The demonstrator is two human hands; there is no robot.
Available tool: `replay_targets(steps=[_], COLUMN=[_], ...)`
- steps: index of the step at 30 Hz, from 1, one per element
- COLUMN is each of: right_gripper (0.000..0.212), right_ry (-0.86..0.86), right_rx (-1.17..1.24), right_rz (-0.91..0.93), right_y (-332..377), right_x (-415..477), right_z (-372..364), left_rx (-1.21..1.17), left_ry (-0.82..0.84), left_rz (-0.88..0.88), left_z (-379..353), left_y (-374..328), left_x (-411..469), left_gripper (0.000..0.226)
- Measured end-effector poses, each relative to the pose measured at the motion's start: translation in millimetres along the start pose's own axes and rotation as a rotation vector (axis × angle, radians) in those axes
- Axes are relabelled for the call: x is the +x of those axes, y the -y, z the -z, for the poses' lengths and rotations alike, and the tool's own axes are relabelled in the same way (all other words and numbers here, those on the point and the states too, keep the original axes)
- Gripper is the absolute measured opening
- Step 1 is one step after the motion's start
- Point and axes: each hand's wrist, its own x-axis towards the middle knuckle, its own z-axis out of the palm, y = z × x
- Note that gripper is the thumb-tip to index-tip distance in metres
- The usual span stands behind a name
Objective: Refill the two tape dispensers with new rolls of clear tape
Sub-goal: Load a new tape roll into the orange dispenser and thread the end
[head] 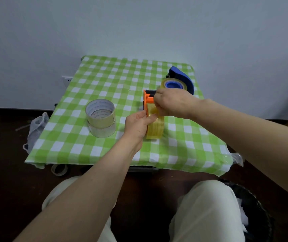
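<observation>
- I'm seeing only part of the orange dispenser (pixel 147 99). The right hand (pixel 171 103) is covering most of it, leaving one orange side plate and a dark roller showing.
- The right hand's fingers are curling down around that dispenser, grasping it; the fingertips are lying hidden behind the hand.
- The yellowish roll (pixel 155 130) is sitting on edge in the orange dispenser, mid-table, right of centre.
- The left hand (pixel 138 124) is pinching this roll at its upper left edge, thumb on top.
- The blue dispenser (pixel 183 79) is lying behind the right hand, already carrying a roll on its hub.
- Two spare rolls (pixel 101 117) are standing stacked on the checked cloth (pixel 104 81), left of the hands and apart from them.
- A pale bag (pixel 36 126) is hanging by the table's left edge, and empty cores (pixel 59 169) are lying on the floor.
- A dark bin (pixel 255 206) at lower right is being cut off by the frame; I can't make out its contents.
</observation>
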Motion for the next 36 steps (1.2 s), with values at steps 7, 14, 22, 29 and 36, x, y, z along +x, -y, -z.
replay_targets(steps=[7, 14, 22, 29, 36], right_gripper=[0.026, 0.022, 0.028, 0.028, 0.022], right_ry=[-0.092, -0.17, -0.161, -0.121, -0.199], right_rx=[0.385, 0.065, 0.001, 0.454, 0.181], right_rz=[-0.034, 0.07, 0.024, -0.03, -0.017], right_y=[-14.9, -8.3, -1.8, -16.6, -3.0], right_x=[-5.9, 1.5, 4.7, 0.1, 1.3], right_z=[-0.8, -6.0, -8.4, -3.8, -10.2], left_rx=[0.0, 0.004, 0.018, 0.008, 0.012], left_ry=[-0.013, -0.034, -0.023, -0.03, -0.034], left_rz=[0.018, 0.018, 0.014, 0.02, 0.016], left_z=[0.7, 0.4, -1.9, 1.1, 0.4], left_y=[0.6, -0.9, -3.9, 1.5, 0.3], left_x=[-0.2, 1.3, 1.4, 3.2, 3.7], left_gripper=[0.03, 0.029, 0.017, 0.031, 0.029])
